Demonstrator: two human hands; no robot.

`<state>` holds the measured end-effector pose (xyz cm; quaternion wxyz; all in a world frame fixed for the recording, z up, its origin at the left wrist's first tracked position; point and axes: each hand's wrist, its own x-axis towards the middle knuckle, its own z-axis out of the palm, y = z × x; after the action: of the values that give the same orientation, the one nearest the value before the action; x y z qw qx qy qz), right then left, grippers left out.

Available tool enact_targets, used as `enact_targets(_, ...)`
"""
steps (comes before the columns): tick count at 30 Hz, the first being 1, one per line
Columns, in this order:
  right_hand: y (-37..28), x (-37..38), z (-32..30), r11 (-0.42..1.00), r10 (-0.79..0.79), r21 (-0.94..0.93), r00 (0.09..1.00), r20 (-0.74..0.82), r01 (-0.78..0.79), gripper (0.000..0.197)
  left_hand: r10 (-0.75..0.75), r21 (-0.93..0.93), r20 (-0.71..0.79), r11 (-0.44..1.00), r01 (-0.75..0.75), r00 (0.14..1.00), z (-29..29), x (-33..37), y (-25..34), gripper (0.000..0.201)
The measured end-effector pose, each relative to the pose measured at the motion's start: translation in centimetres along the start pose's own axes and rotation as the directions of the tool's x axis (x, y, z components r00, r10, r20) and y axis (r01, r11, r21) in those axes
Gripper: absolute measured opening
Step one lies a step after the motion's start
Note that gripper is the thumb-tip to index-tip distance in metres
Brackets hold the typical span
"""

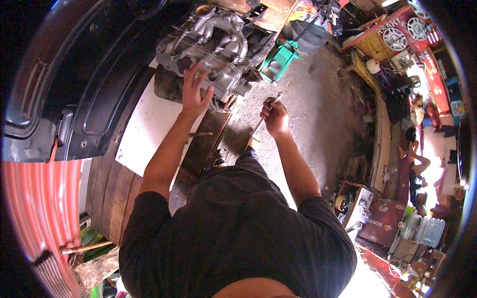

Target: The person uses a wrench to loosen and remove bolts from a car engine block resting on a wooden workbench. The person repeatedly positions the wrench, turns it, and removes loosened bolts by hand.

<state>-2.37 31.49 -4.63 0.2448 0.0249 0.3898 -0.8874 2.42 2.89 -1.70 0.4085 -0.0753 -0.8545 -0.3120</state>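
A grey metal engine with curved intake pipes sits on a bench ahead of me. My left hand lies against its near side, fingers spread and stretched out over the cover. To the right of the engine, my right hand is raised over the floor, its fingers wrapped round a slim metal rod-like hand tool. The tool's small end pokes out above the fist and its shaft slants down to the left. Its exact kind is too small to tell.
A teal floor jack stands beyond my right hand. A dark vehicle panel fills the left, near a white board. Wheel covers, water bottles and another person are along the right side.
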Motion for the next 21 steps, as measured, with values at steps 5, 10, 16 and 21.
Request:
enact_targets(5, -1.7, 1.9, 0.0, 0.949, -0.192, 0.235, 0.977, -0.096, 0.21, 0.013, 0.099, 0.028, 0.118, 0.994, -0.103, 0.988, 0.9, 3.5, 0.0, 0.051)
enact_targets(10, -4.2, 3.6, 2.4, 0.827, -0.246, 0.445, 0.933, -0.262, 0.343, 0.026, 0.042, 0.173, 0.23, 0.981, -0.084, 0.972, 1.6, 4.8, -1.2, 0.059)
enact_targets(16, -3.6, 6.0, 3.6, 0.808, -0.318, 0.449, 0.924, -0.212, 0.381, 0.039, 0.004, 0.306, 0.302, 0.947, -0.101, 0.953, 2.1, 4.5, -1.8, 0.061)
enact_targets(21, -2.6, 7.1, 3.5, 0.778, -0.395, 0.437, 0.893, -0.218, 0.451, 0.035, -0.024, 0.353, 0.33, 0.93, -0.1, 0.944, 2.2, 4.6, -1.7, 0.06)
